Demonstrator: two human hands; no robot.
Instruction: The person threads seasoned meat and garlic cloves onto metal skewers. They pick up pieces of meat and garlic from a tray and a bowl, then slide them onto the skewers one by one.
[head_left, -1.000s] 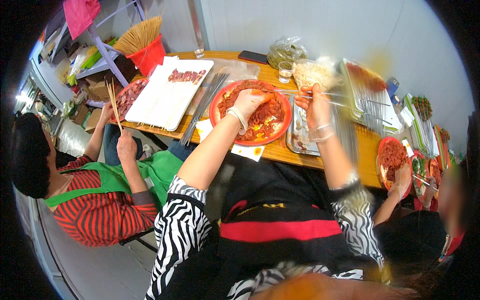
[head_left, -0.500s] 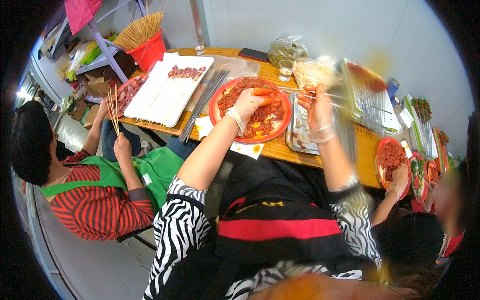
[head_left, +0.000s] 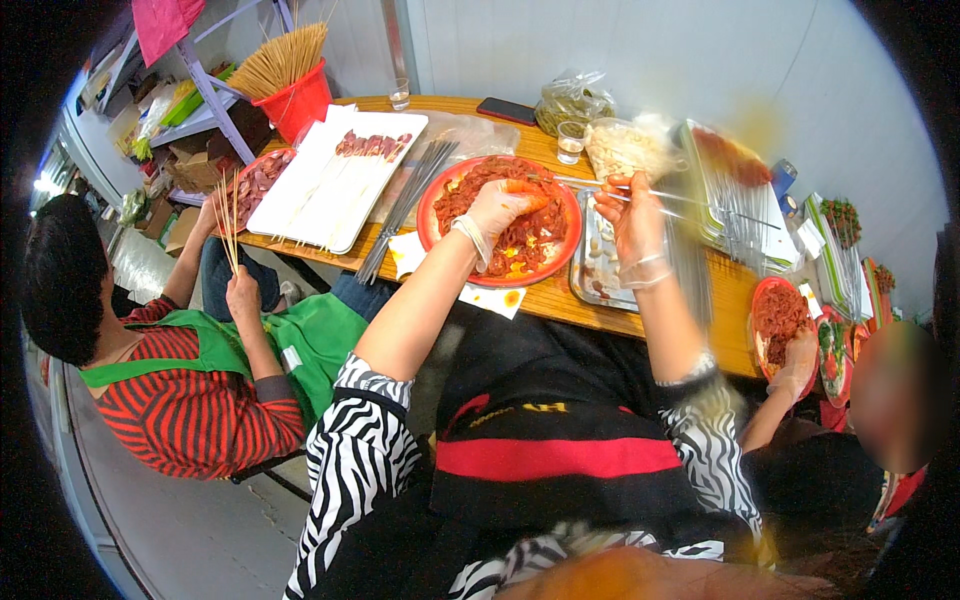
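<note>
Over the red-rimmed plate [head_left: 430,228] of red marinated meat strips [head_left: 520,232], my left hand [head_left: 497,212] wears a clear glove. Its fingers are pinched together, stained red, at the tip of a metal skewer; a meat strip seems to be between them, though the fingers hide most of it. My right hand [head_left: 634,225], also gloved, grips thin metal skewers [head_left: 700,199] that run from the plate out to the right. Under that hand is a metal tray [head_left: 597,262] with pale pieces in it.
Left of the plate lie a bundle of metal skewers [head_left: 408,205] and a white tray [head_left: 300,215] with skewered meat. A red bucket [head_left: 305,105] holds bamboo sticks. Glass cups [head_left: 570,142] and bags stand behind. Co-workers sit at left, holding bamboo sticks [head_left: 229,225], and at right.
My hands stay almost in place over the plate, the right one shifting very slightly. The left co-worker's head lifts a little, and the right co-worker's head leans further in.
</note>
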